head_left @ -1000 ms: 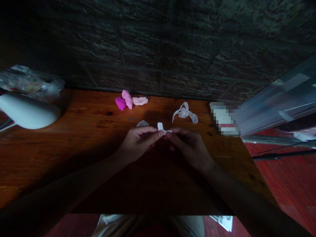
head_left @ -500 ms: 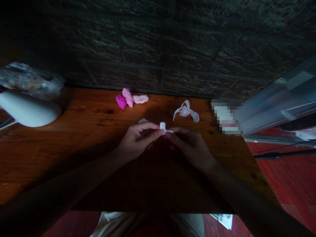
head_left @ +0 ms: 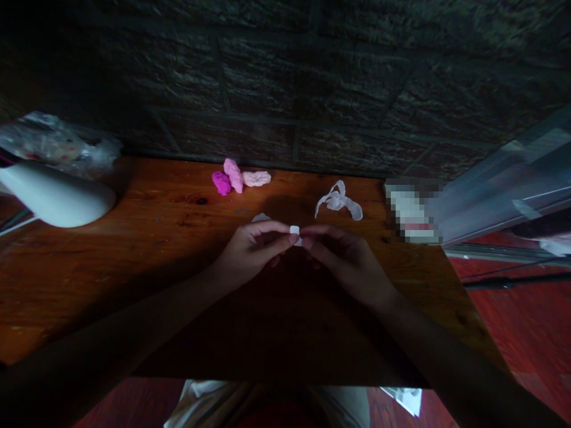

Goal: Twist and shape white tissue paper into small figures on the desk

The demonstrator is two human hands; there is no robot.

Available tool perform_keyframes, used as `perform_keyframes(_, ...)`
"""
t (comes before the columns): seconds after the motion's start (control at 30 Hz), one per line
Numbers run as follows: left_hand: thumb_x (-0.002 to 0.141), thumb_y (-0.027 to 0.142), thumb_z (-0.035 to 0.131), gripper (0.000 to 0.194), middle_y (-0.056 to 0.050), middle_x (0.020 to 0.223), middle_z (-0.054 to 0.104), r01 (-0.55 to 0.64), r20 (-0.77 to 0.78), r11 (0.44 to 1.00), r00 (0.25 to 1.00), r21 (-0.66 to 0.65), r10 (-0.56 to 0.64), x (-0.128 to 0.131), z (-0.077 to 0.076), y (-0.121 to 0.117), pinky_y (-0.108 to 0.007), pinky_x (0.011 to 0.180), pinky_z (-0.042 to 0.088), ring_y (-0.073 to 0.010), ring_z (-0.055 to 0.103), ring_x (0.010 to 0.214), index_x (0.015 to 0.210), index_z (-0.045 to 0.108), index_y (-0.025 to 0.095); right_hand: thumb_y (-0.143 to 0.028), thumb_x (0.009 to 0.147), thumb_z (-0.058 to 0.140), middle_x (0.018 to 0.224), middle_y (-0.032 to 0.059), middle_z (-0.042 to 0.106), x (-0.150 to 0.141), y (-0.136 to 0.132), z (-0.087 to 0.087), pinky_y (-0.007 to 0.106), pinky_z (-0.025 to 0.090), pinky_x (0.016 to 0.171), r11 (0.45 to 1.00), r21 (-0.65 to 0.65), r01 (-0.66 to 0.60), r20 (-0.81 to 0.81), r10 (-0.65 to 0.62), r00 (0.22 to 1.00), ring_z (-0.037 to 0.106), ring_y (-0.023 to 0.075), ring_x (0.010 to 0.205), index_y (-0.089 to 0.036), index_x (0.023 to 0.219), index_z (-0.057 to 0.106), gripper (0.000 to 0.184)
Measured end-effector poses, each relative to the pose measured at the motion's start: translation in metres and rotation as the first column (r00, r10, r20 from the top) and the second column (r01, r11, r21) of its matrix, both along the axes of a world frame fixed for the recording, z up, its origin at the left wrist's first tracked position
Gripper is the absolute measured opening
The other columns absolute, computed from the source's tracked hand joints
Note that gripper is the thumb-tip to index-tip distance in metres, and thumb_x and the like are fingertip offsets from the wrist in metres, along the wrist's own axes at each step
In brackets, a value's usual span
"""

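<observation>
Over the wooden table, both my hands pinch one small white piece [head_left: 295, 230] that looks soft, perhaps modelling clay. My left hand [head_left: 250, 246] is closed, thumb and forefinger gripping it from the left. From the other side, my right hand [head_left: 345, 255] is closed on it too, fingertips touching its lower right part. Much of the piece is hidden by the thumbs. Behind my left hand, a pale flat scrap [head_left: 261, 218] is partly covered by the fingers. Farther back lie a magenta lump [head_left: 221, 183], a pink lump [head_left: 233, 176] and a paler pink lump [head_left: 256, 179], touching.
Thin whitish strips [head_left: 336, 199] lie curled on the wooden table [head_left: 169, 238], right of the lumps. A white rounded object [head_left: 74, 199] and a crumpled clear plastic bag [head_left: 57, 145] stand at left. A blurred-out item [head_left: 413, 214] sits at the right. A dark stone wall [head_left: 267, 77] backs the table.
The white piece's upright part shows shorter, and its arm toward my right thumb has gone from view, folded or covered. My hands stay close together. The whole view has shifted slightly.
</observation>
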State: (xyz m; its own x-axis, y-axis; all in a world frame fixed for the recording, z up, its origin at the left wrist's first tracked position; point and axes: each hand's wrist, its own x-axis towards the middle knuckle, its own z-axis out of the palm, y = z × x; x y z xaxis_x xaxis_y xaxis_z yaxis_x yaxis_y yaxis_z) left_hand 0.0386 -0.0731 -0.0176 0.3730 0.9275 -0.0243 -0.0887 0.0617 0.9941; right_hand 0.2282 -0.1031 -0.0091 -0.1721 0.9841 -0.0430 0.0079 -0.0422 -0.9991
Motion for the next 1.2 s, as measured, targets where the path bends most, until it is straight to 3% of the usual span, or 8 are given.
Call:
perform_keyframes(0.2,0.081,0.027,0.076,0.015,0.004,0.063,0.062,0.12,-0.08,0.992,0.99,0.024,-0.118,0.0004,-0.0005,-0.0022,-0.018,0.043,0.036,-0.0056,0.047,0.047,0.089,0.072,0.015,-0.032,0.084,0.077,0.092,0.0016,0.079,0.0047,0.0009,-0.0009,0.031,0.058,0.076,0.994,0.112,0.01,0.05,-0.016,0.999,0.071,0.0159,0.082,-0.024,0.1,0.078,0.017)
perform_keyframes(0.63,0.088,0.034,0.07,0.019,0.003,0.061,0.058,0.148,-0.157,0.985,0.979,0.088,-0.133,-0.0004,0.0025,-0.0044,-0.017,0.042,0.033,-0.0064,0.046,0.048,0.086,0.072,0.015,-0.029,0.085,0.075,0.093,0.0015,0.079,0.004,-0.0012,0.0004,0.031,0.058,0.079,0.991,0.126,-0.036,0.028,0.033,0.999,0.072,0.0155,0.082,-0.023,0.096,0.078,0.013)
perform_keyframes(0.87,0.087,0.032,0.07,0.016,0.001,0.067,0.065,0.15,-0.182,0.987,0.974,0.06,-0.137,0.0019,0.0041,-0.0052,-0.018,0.044,0.036,-0.007,0.049,0.049,0.088,0.073,0.016,-0.034,0.092,0.067,0.081,0.0015,0.072,0.0022,-0.0012,0.0018,0.027,0.054,0.07,0.99,0.128,-0.06,0.132,0.043,0.99,0.065,0.0138,0.073,-0.019,0.092,0.074,0.017)
perform_keyframes(1.0,0.085,0.027,0.07,0.012,0.002,0.065,0.067,0.154,-0.163,0.985,0.976,0.072,-0.14,0.0018,0.0044,-0.0057,-0.017,0.043,0.033,-0.0063,0.047,0.048,0.087,0.075,0.016,-0.033,0.091,0.069,0.085,0.0012,0.074,0.0011,-0.0008,0.0008,0.026,0.055,0.072,0.995,0.094,-0.028,0.051,0.023,0.998,0.067,0.0127,0.076,-0.019,0.094,0.073,0.015)
perform_keyframes(1.1,0.086,0.031,0.07,0.016,0.0,0.069,0.069,0.145,-0.165,0.988,0.977,0.05,-0.135,0.0007,0.0036,-0.005,-0.018,0.044,0.035,-0.006,0.046,0.048,0.086,0.076,0.016,-0.03,0.087,0.075,0.088,0.0006,0.076,0.0014,-0.0002,-0.0019,0.026,0.057,0.074,0.998,0.054,-0.017,-0.002,0.018,1.0,0.069,0.0125,0.078,-0.021,0.104,0.075,0.02)
perform_keyframes(1.2,0.086,0.034,0.07,0.021,0.0,0.069,0.067,0.13,-0.177,0.991,0.976,-0.005,-0.129,-0.0003,0.0022,-0.0041,-0.017,0.044,0.036,-0.0065,0.048,0.049,0.089,0.075,0.015,-0.028,0.083,0.078,0.089,0.0003,0.079,0.0033,0.0009,-0.0041,0.026,0.058,0.075,0.998,0.061,-0.001,-0.015,0.001,1.0,0.071,0.0129,0.079,-0.022,0.1,0.078,0.018)
